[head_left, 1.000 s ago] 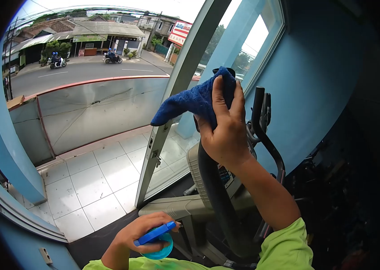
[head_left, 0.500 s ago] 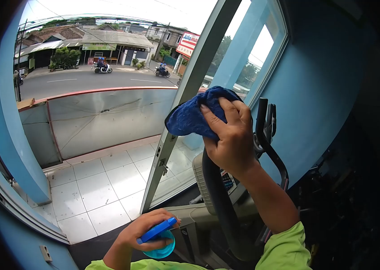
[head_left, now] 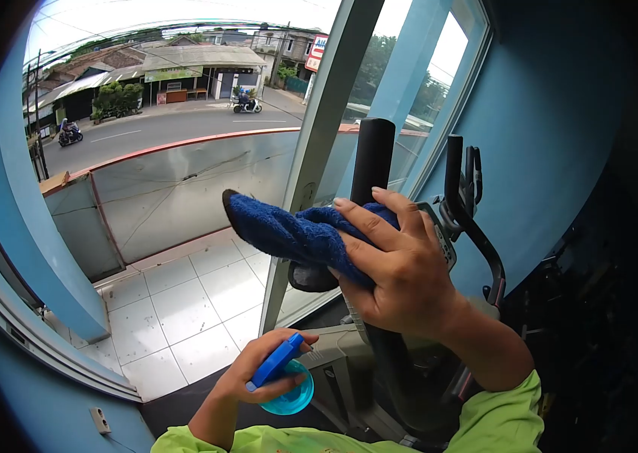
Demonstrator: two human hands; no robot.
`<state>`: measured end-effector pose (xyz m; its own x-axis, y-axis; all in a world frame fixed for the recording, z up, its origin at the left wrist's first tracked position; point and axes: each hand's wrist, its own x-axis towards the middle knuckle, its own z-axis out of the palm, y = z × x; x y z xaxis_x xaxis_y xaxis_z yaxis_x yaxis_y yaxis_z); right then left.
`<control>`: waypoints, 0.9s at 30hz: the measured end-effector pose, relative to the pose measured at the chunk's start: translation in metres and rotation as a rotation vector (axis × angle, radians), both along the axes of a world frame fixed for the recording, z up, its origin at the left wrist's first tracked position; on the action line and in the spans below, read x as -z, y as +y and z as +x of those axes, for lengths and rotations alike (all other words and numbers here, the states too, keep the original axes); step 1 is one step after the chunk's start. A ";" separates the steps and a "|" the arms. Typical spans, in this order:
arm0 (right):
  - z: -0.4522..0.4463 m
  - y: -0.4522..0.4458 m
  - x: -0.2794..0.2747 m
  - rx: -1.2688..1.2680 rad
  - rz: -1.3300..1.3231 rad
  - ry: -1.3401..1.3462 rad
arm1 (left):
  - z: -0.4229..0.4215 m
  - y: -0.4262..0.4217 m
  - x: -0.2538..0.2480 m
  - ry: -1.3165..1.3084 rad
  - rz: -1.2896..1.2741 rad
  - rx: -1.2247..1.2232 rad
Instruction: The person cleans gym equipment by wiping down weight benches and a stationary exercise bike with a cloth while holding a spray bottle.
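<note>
My right hand (head_left: 402,264) presses a dark blue cloth (head_left: 281,234) around the black padded handle (head_left: 373,155) of an exercise machine. The top of that handle sticks up bare above the cloth, and the cloth's loose end hangs out to the left. A rounded black part (head_left: 311,277) shows just under the cloth. Low in the view, my left hand (head_left: 262,366) is wrapped round a spray bottle with a blue trigger head (head_left: 277,361) and a turquoise body (head_left: 289,392). The bottle is beside the machine's beige body (head_left: 334,347).
A second black handle (head_left: 455,174) rises on the right before a blue wall (head_left: 553,143). Left of the machine stands a metal-framed glass door (head_left: 319,128) by a tiled floor (head_left: 191,302). Beyond a metal fence (head_left: 183,189), motorbikes are on a road. A socket (head_left: 98,420) sits lower left.
My right hand and the cloth have moved down the handle, uncovering its top. My left hand still holds the bottle. The view has shifted slightly, and the motorbikes outside have changed places.
</note>
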<state>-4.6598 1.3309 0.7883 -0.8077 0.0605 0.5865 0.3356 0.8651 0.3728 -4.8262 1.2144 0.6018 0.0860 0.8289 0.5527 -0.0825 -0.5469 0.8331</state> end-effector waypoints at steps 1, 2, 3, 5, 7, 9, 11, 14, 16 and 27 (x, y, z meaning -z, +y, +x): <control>0.001 0.008 0.017 0.010 -0.124 -0.079 | 0.001 0.000 0.000 0.007 -0.004 0.001; 0.006 0.005 0.031 0.038 -0.087 -0.163 | 0.001 0.000 0.000 0.057 0.003 -0.024; 0.012 -0.004 0.033 0.038 -0.153 -0.230 | 0.001 -0.001 0.001 0.103 0.013 -0.056; 0.029 -0.023 0.024 0.011 -0.296 -0.377 | 0.001 -0.004 0.001 0.076 -0.012 -0.067; 0.049 -0.029 0.015 -0.033 -0.386 -0.467 | 0.003 -0.008 0.000 0.043 -0.018 -0.109; 0.064 -0.030 0.000 -0.155 -0.576 -0.574 | 0.001 -0.014 -0.005 0.066 -0.072 -0.097; 0.083 -0.030 -0.015 -0.273 -0.726 -0.796 | 0.002 -0.017 -0.004 0.038 -0.100 -0.098; 0.112 -0.005 -0.041 -0.423 -0.961 -0.916 | 0.004 -0.018 -0.007 0.052 -0.097 -0.108; 0.139 0.019 -0.057 -0.519 -1.097 -0.563 | 0.010 -0.014 -0.008 0.066 -0.082 -0.114; 0.081 0.091 0.060 -0.065 -0.502 -0.486 | 0.060 0.025 0.005 0.453 -0.079 -0.280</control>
<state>-4.5784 1.4221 0.7278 -0.9825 0.1719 0.0718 0.1736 0.9847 0.0175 -4.7660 1.2392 0.5967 0.0713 0.8921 0.4461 0.4347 -0.4303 0.7911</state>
